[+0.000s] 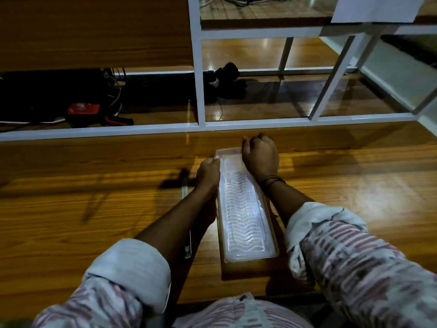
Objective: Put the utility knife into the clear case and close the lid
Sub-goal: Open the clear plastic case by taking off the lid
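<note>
1. Lying lengthwise on the wooden table (94,209), the clear case (246,218) runs away from the person, with a ridged, wavy pattern showing through its top.
2. Both hands are at the far end of the case, 1 on each side.
3. The left hand (209,170) is curled against the case's left edge, fingertips touching the rim near the far corner.
4. The right hand (260,157) is closed in a loose fist over the far right corner; what its fingers grip underneath cannot be made out.
5. A dark cord is wrapped around the right wrist, and both patterned sleeves are rolled up.
6. The utility knife (187,242), a slim dark item, lies on the table just left of the case, mostly hidden under the left forearm.
7. Whether the lid is fully shut cannot be told.
</note>
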Action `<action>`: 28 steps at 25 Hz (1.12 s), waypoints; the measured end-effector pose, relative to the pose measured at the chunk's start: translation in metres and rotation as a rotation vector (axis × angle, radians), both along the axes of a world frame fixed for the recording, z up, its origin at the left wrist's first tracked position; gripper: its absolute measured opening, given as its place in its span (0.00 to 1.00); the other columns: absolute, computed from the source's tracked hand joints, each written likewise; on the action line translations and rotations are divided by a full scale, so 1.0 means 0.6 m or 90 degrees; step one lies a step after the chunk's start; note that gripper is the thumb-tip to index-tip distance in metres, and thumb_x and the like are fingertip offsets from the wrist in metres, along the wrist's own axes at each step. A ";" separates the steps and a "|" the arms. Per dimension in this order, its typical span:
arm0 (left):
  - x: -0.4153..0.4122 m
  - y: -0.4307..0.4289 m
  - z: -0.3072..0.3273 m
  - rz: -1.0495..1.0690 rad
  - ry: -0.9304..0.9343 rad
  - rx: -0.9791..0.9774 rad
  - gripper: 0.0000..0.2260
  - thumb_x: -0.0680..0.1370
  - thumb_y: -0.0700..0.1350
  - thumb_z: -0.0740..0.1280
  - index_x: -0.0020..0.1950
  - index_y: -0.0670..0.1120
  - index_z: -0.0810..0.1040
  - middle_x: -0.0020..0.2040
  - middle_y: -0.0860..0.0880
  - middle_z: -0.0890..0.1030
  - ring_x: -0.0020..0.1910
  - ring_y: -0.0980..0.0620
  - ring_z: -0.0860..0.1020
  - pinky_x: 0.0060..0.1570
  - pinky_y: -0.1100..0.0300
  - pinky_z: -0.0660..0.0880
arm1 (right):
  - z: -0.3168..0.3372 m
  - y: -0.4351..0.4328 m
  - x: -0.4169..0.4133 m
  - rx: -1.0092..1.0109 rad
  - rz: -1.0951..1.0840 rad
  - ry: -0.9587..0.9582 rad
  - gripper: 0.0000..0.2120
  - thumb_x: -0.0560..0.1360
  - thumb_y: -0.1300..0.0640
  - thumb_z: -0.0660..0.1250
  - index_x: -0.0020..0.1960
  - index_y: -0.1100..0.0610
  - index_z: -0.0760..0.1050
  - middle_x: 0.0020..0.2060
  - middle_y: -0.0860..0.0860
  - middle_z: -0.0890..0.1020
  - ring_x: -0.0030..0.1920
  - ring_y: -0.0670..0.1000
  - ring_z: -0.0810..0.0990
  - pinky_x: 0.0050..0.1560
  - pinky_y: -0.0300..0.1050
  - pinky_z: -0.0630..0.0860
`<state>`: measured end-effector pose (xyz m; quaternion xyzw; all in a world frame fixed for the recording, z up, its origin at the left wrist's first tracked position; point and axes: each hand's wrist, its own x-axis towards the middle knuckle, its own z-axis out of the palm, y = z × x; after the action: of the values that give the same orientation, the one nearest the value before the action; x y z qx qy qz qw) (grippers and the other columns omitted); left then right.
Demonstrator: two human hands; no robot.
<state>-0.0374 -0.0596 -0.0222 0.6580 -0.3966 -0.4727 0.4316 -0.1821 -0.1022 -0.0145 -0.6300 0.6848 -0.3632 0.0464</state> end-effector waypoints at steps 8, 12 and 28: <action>0.001 0.046 0.024 -0.025 0.049 -0.096 0.12 0.88 0.48 0.60 0.49 0.55 0.81 0.49 0.52 0.84 0.52 0.49 0.83 0.56 0.51 0.79 | 0.060 -0.017 -0.030 0.005 -0.028 -0.153 0.24 0.83 0.47 0.62 0.32 0.57 0.70 0.26 0.51 0.71 0.28 0.50 0.69 0.33 0.46 0.59; 0.003 0.076 0.039 -0.073 -0.012 -0.131 0.03 0.85 0.49 0.67 0.54 0.53 0.81 0.48 0.54 0.85 0.44 0.56 0.83 0.42 0.59 0.80 | 0.097 -0.025 -0.038 0.037 -0.039 -0.274 0.23 0.82 0.48 0.64 0.31 0.56 0.70 0.27 0.50 0.72 0.30 0.48 0.69 0.31 0.44 0.63; -0.028 0.119 0.068 -0.080 0.126 -0.076 0.18 0.89 0.49 0.56 0.68 0.46 0.83 0.57 0.43 0.88 0.47 0.49 0.87 0.34 0.58 0.85 | 0.099 0.206 0.006 0.352 0.021 -0.002 0.60 0.68 0.22 0.63 0.83 0.58 0.44 0.82 0.58 0.49 0.79 0.66 0.53 0.71 0.65 0.67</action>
<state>-0.0540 0.0121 0.0183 0.5550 -0.4197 -0.5370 0.4770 -0.1784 0.0215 0.0452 -0.6037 0.7478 -0.1627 0.2234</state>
